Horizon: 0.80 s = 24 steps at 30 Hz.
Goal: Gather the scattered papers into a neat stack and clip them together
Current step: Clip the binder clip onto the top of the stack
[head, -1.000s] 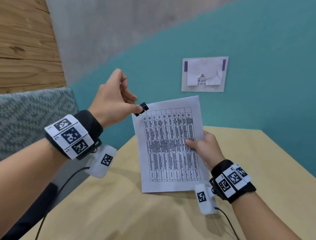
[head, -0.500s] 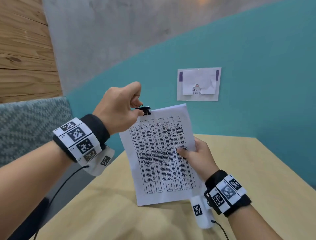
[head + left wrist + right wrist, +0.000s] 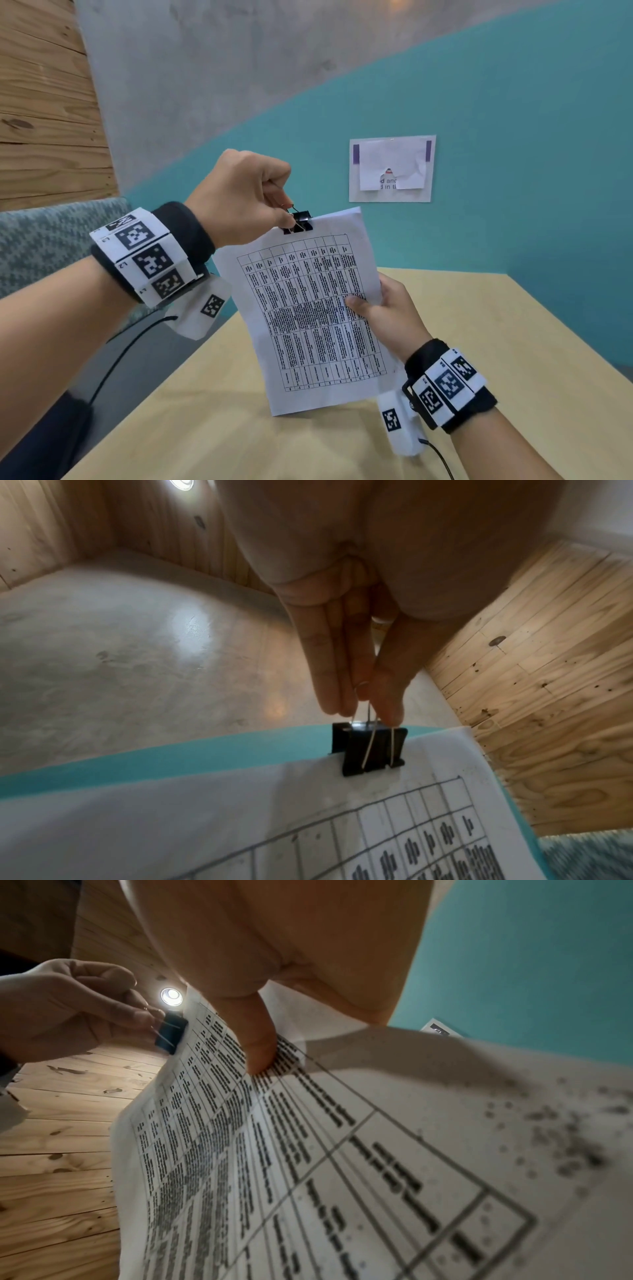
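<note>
Head view: the left hand pinches the wire handles of the clip, seated on the top edge of the papers. Right of the clip, the right hand grips the papers' right edge, above the surface.

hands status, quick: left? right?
Left hand: pinching the wire handles of the binder clip on the papers' top edge.
Right hand: gripping the papers, thumb on front.
</note>
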### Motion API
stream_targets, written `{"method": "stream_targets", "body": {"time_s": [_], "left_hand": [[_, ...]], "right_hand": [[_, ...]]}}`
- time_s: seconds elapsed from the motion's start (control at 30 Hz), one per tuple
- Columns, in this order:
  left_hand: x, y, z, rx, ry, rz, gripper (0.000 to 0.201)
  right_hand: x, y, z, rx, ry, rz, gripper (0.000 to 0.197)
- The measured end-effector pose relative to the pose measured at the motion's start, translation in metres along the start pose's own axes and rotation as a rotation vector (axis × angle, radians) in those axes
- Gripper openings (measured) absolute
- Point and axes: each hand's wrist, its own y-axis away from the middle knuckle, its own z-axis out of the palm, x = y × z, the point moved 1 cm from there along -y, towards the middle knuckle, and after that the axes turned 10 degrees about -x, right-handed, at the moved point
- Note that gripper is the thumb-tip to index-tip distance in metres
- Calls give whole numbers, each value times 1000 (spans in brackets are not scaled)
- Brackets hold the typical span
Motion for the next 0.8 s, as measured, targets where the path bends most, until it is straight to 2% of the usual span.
{"method": "stream_targets", "body": {"time_s": [0.27,0.37,0.5,0.7,0.8], "left_hand": [[29,-21,0,-67,121,46,69],[36,-27,3,-78,117,41,70],[37,-32,8,-119,144,-2,67],[37,-31,14,-172,199,-90,42],[40,-30,12,-225,254,-131,46]], "right_hand": [[0,0,1,-17,26,-30,14],[-2,-1,1,-15,32,-27,17],[-4,0,1,-11,18,-13,17],[-3,0,0,-13,-4,7,18],[-4,0,-2,-11,-29,32,19]]}}
